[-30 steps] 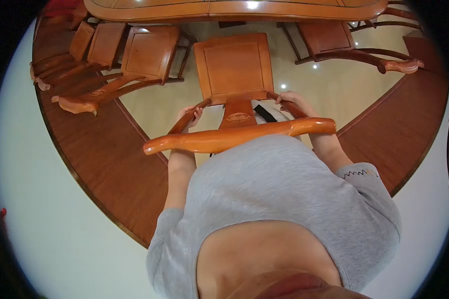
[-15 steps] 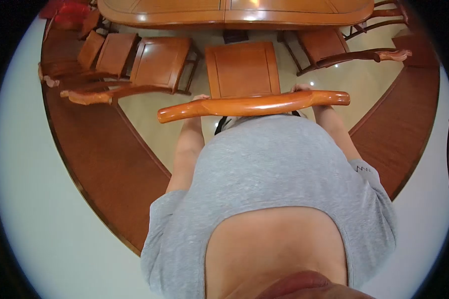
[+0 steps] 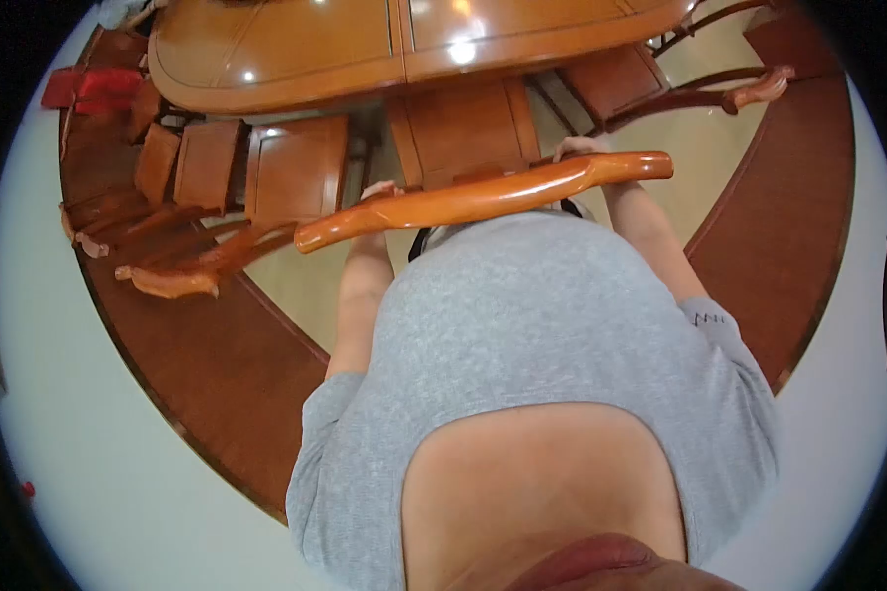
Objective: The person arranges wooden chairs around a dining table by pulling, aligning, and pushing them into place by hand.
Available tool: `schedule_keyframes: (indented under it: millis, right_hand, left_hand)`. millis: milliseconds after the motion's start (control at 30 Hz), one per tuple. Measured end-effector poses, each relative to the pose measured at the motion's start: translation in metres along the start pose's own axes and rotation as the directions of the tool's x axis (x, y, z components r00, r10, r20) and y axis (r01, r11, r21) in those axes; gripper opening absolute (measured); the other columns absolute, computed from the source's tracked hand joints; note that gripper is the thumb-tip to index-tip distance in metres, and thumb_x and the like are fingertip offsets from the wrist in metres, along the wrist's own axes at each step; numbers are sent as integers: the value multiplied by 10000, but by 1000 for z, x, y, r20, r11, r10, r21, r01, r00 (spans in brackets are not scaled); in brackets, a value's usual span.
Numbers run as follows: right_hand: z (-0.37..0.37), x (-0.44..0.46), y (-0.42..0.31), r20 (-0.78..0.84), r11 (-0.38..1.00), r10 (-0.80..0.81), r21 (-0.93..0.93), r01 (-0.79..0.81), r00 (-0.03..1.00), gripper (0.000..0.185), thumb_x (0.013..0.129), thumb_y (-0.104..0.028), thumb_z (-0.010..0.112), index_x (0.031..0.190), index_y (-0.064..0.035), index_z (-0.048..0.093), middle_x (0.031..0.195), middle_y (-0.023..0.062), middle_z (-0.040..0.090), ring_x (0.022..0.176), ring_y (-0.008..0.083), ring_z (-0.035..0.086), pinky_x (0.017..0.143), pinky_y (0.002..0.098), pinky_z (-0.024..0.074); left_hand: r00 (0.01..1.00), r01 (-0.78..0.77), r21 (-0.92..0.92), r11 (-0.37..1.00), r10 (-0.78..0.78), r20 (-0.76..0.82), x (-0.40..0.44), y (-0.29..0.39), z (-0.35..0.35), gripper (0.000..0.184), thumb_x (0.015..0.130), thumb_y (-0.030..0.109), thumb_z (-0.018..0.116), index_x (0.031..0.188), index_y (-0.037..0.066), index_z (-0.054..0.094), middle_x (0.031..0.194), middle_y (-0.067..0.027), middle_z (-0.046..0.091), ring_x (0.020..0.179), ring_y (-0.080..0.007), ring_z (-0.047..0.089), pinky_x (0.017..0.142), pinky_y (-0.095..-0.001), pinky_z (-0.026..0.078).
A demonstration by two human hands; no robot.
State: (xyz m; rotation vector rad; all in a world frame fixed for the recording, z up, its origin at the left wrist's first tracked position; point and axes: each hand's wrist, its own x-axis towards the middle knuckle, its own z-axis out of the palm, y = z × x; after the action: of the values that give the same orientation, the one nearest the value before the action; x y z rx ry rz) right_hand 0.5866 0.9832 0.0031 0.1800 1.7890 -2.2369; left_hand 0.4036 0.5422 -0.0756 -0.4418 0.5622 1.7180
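A wooden chair (image 3: 463,128) stands right in front of me, its polished, curved top rail (image 3: 483,197) close to my waist. My left hand (image 3: 380,189) is closed on the left side of the chair's back, just beyond the rail. On the other side my right hand (image 3: 581,148) grips the back near the rail's right end. The rail and my wrists partly hide the fingers of both hands. The far edge of the chair's seat reaches under the rim of a large wooden table (image 3: 315,94).
Several matching chairs (image 3: 298,167) line the table at left, one with a red cloth (image 3: 94,89). Another chair (image 3: 616,84) stands at right, its top rail (image 3: 759,91) jutting outward. Dark brown borders (image 3: 197,364) flank the pale floor (image 3: 306,286).
The chair has moved forward with both hands on it, and its seat now goes under the table's edge. The table looks nearer and lower in view, and the rail tilts slightly more.
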Motion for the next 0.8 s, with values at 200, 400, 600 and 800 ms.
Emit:
schedule_keyframes:
  millis: [200, 400, 600, 800]
  right_hand:
    - [8, -11, -16, 0, 996, -81, -28, 81, 997, 171, 810, -182, 507, 742, -45, 584, 718, 17, 582, 659, 119, 547, 620, 264, 443]
    - [24, -5, -27, -41, 1000, 29, -2, -29, 999, 164, 799, -178, 506, 753, -41, 584, 714, 20, 582, 657, 124, 551, 607, 259, 446]
    - [45, -5, -27, -160, 994, 36, 111, -18, 986, 122, 796, -162, 539, 776, -46, 575, 736, 38, 550, 685, 134, 544, 629, 264, 449]
    - [32, 8, -36, -171, 973, 38, -220, -76, 984, 113, 822, -145, 527, 785, -51, 579, 752, 22, 535, 682, 111, 528, 610, 221, 432]
  left_hand:
    - [980, 193, -250, 949, -172, 101, -11, 2, 23, 217, 803, 244, 514, 762, 32, 527, 743, -90, 562, 700, -202, 569, 646, -331, 480]
    - [892, 446, -310, 840, -387, 232, -3, 16, 17, 213, 815, 241, 505, 778, 34, 539, 740, -80, 574, 703, -201, 570, 653, -336, 480]
    - [866, 490, -219, 844, -443, 233, 11, 34, -7, 209, 819, 241, 512, 777, 38, 537, 742, -82, 575, 694, -180, 568, 632, -306, 483]
    - [954, 286, -252, 925, -298, -11, 14, 48, 7, 157, 821, 182, 505, 751, 42, 488, 698, -89, 561, 642, -183, 567, 564, -273, 492]
